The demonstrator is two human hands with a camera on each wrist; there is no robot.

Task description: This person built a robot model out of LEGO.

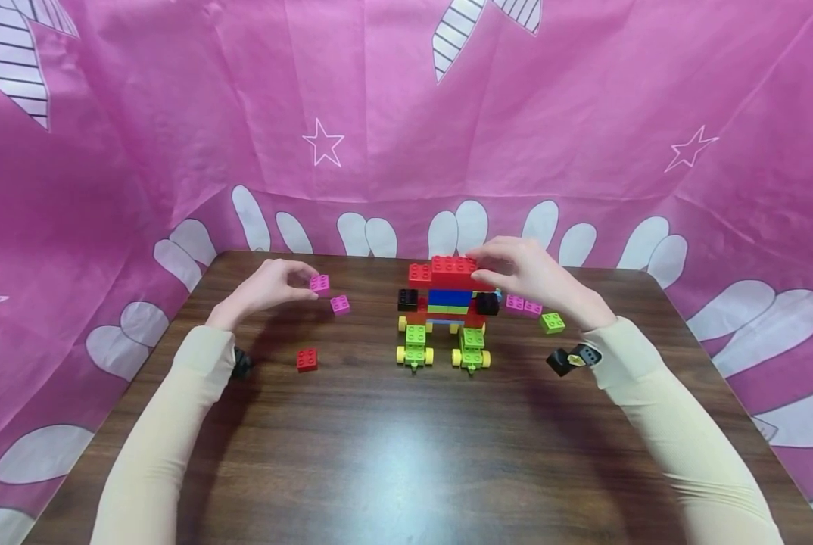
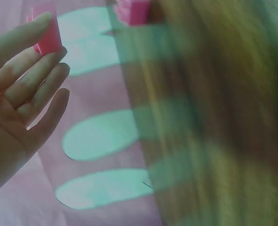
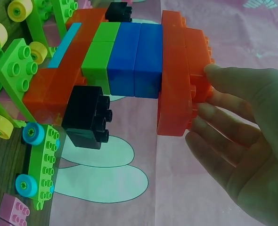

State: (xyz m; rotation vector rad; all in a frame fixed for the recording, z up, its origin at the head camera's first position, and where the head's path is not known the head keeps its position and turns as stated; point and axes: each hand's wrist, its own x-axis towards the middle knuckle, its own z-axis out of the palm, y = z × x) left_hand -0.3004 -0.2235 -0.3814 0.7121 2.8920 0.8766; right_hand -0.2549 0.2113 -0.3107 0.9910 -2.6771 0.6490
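My left hand (image 1: pixel 268 286) pinches a pink brick (image 2: pixel 49 34) between thumb and fingers, above the table's left side. A second pink brick (image 1: pixel 340 305) lies close by. In the middle stands a built model of bricks: red bricks on top, a blue and green column (image 3: pixel 125 59), black bricks (image 1: pixel 408 300) at both sides and a wheeled green base (image 1: pixel 415 348). My right hand (image 1: pixel 525 269) is at its upper right end, thumb and fingers holding the top red brick (image 1: pixel 453 266). Part of that brick's right end is hidden by the fingers in the head view.
A red brick (image 1: pixel 307 360) lies on the wooden table (image 1: pixel 393 469) at left. Right of the model are pink bricks (image 1: pixel 524 305), a green brick (image 1: pixel 552 322) and a green wheeled base (image 3: pixel 42 167) with blue wheels. A pink patterned cloth (image 1: pixel 406 136) hangs behind.
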